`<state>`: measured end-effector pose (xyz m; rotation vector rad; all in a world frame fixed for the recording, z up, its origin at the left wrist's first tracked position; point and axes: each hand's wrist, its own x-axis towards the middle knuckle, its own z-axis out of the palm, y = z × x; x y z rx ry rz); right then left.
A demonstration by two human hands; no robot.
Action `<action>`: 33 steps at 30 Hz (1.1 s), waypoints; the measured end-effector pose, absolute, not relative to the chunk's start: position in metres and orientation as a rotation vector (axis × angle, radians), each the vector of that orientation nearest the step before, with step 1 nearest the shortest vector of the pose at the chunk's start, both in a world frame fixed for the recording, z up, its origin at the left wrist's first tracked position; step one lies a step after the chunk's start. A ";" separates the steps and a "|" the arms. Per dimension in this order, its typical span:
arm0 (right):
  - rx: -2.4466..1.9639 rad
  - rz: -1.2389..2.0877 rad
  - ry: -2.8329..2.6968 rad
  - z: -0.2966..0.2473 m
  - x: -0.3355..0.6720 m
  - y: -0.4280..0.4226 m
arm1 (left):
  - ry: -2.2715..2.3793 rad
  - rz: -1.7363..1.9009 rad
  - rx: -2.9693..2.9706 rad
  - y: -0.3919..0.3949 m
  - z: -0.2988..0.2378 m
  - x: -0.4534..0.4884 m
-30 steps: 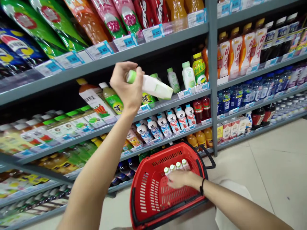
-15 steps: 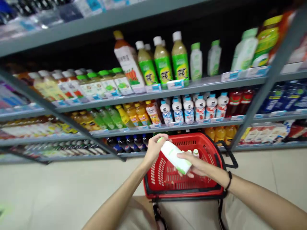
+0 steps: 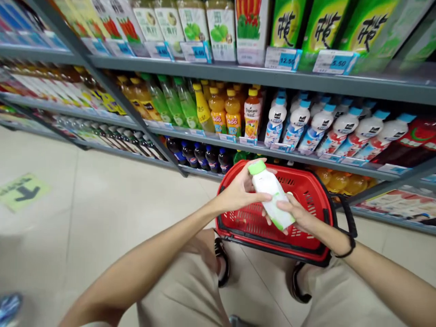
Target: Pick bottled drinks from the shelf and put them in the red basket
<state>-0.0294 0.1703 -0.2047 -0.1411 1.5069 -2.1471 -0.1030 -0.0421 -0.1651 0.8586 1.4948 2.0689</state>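
Observation:
A white bottle (image 3: 271, 193) with a light green cap and green base is held tilted over the red shopping basket (image 3: 235, 227). My left hand (image 3: 242, 188) grips its upper part, thumb across the front and fingers behind. Around the lower part, my right hand (image 3: 295, 212) is closed, with its thumb on the label. Fingertips of both hands show past the bottle's edges. The basket stands on the floor between my feet and the shelf. My hands and the bottle hide much of its inside.
Shelves of drinks rise beyond the basket, with blue-capped bottles (image 3: 299, 120) and orange juice bottles (image 3: 233, 113) on a lower shelf. The basket's black handle (image 3: 349, 213) sticks out right. A floor sticker with an arrow (image 3: 25, 193) lies left, near another person's shoe (image 3: 9, 309).
The view has tipped down and closer to the shelf. My left hand has shifted from the cap to the bottle's upper body, and the bottle stands steeper.

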 end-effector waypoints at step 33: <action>-0.208 -1.992 2.153 -0.202 -0.011 0.175 | 1.603 2.042 1.059 -0.024 -0.167 -0.089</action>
